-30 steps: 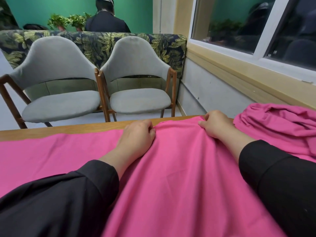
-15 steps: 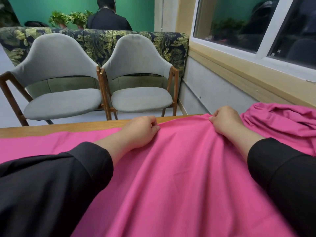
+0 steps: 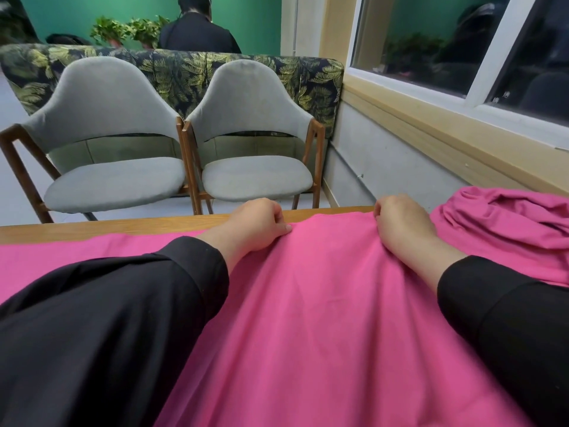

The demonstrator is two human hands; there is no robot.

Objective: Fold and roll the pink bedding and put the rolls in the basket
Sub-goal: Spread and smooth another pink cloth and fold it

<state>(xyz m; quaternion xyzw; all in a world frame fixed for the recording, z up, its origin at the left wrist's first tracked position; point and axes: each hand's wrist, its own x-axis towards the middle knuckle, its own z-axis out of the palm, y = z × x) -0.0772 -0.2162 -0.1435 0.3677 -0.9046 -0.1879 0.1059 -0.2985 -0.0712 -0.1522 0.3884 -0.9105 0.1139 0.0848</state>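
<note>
A pink sheet (image 3: 314,303) lies spread over the wooden table (image 3: 107,228), its far edge close to the table's far edge. My left hand (image 3: 257,223) pinches that far edge with curled fingers. My right hand (image 3: 400,224) grips the same edge further right, fingers curled into the cloth. A second heap of pink bedding (image 3: 505,217) lies bunched at the right, beside my right hand. No basket is in view.
Two grey chairs (image 3: 114,143) (image 3: 255,140) stand just beyond the table's far edge, with a leaf-patterned sofa back (image 3: 184,69) behind them. A person in black (image 3: 197,32) sits beyond it. A windowed wall (image 3: 431,134) runs along the right.
Both hands have carried the sheet's edge further away, up to the table's far edge, and have drawn wider apart. The cloth between them lies flatter.
</note>
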